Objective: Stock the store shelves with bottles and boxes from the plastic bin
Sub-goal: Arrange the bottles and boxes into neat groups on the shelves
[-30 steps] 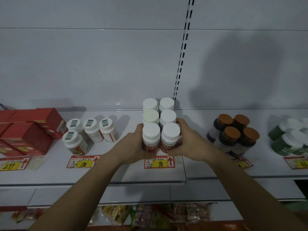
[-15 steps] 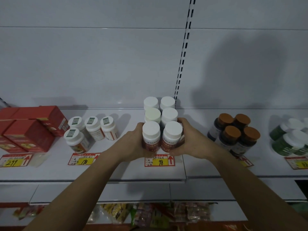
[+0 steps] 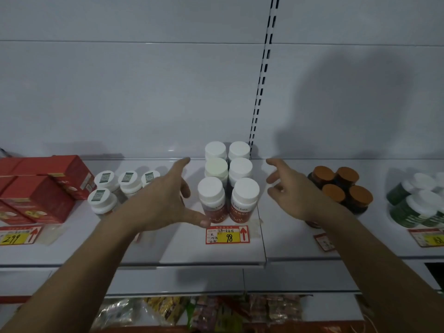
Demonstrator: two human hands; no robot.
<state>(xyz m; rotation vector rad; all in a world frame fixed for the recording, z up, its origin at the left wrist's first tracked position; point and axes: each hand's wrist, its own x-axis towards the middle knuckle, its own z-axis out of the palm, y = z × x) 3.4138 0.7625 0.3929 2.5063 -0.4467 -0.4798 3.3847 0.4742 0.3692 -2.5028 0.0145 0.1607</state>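
At the very bottom of the frame, colorful snack bags [image 3: 211, 311] lie on a lower shelf. Two bare arms reach up from the bottom corners toward the white shelf [image 3: 211, 255] in the middle of the frame.

The left hand [image 3: 158, 200] sits a little left of center. Its fingers are spread out and it holds nothing. Its thumb points right and ends just beside the bottom of the front left bottle; it is hard to tell if they touch. The right hand [image 3: 293, 191] sits right of center. Its fingers are loose and a bit bent, and it holds nothing too. It is near the bottles but apart from them.

Between the two hands stand the white-capped bottles [image 3: 228, 181]. There are six of them, in two rows going back to the wall. The front two show red labels. All stand upright on the shelf. Just in front of them is a red and yellow price tag [image 3: 227, 234] that says 98.

On the left side of the frame are red boxes [image 3: 40, 191], with a yellow 299 tag [image 3: 14, 237] in front. Between the boxes and the left hand stand small bottles with sticker tops [image 3: 115, 186]. On the right side stand four dark jars with orange lids [image 3: 341, 186], and at the far right edge are green bottles with white caps [image 3: 418, 203].

Behind it all is a plain white wall [image 3: 120, 92] with a slotted rail [image 3: 263, 73] going up.
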